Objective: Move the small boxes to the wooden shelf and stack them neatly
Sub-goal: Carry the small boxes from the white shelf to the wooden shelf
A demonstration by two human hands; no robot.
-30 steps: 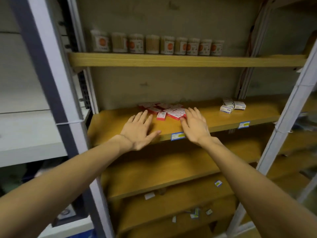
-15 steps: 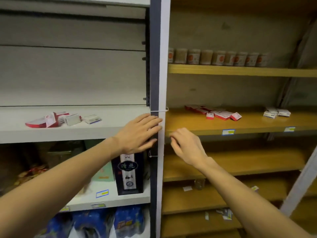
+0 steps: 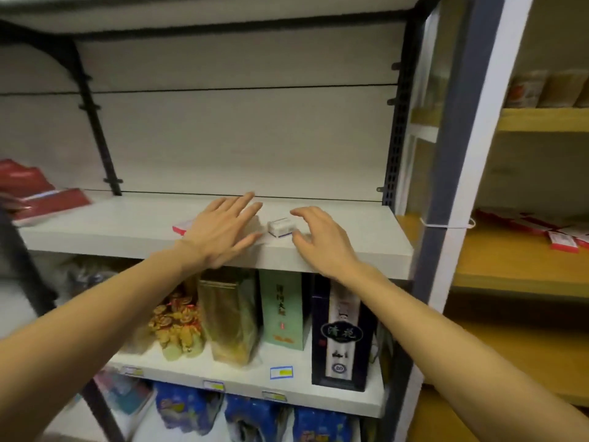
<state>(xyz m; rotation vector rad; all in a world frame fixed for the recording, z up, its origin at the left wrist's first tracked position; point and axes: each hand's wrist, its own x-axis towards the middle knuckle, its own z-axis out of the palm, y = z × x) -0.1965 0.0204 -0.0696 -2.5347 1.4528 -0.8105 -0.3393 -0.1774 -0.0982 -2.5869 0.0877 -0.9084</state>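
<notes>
A small white box [image 3: 281, 227] lies on the white shelf [image 3: 127, 231], between my two hands. My left hand [image 3: 223, 231] is flat and spread over other small boxes; a red-and-white one [image 3: 182, 227] pokes out at its left. My right hand [image 3: 322, 240] hovers just right of the white box, fingers curled and apart, holding nothing. The wooden shelf [image 3: 510, 266] is at the right, with several red-and-white small boxes [image 3: 561, 239] lying on it.
A grey-and-white upright post [image 3: 452, 186] separates the white shelf from the wooden one. Red packets [image 3: 41, 196] lie at the far left. Below stand a gold bag [image 3: 231, 317], a green box [image 3: 282, 309] and a dark box [image 3: 341, 333].
The view has swung left from the wooden shelf to the white shelf. Both hands left the boxes on the wooden shelf and now reach over the small boxes on the white shelf.
</notes>
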